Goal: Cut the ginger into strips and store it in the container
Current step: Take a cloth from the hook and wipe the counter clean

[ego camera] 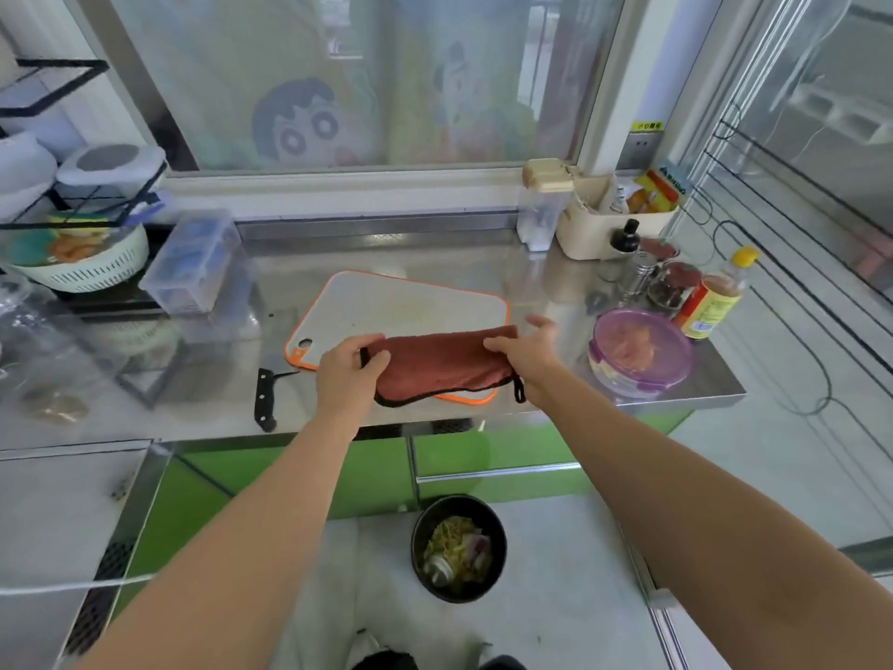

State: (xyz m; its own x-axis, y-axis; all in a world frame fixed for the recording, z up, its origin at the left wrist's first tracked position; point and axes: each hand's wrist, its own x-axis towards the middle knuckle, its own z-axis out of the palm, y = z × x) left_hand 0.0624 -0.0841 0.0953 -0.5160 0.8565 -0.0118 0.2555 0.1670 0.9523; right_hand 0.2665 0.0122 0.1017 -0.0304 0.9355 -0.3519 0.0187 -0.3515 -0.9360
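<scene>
My left hand (350,367) grips one end of the rust-brown, black-edged cloth (439,362) and my right hand (529,353) pinches the other. It is stretched over the near edge of the orange-rimmed white cutting board (410,302), probably for wiping. The ginger (633,340) seems already sealed in the round purple-lidded plastic container (642,384) by the steel counter's (710,374) right edge.

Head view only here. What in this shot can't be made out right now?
All in the head view:
Cutting board: near part hidden under the cloth the left hand grips.
Knife: blade too thin and dark to read; only the handle is clear.
Container: contents blurred through its purple lid.
Right hand: the cloth's end hides whether its fingers grip.
Ginger: none in sight.
</scene>
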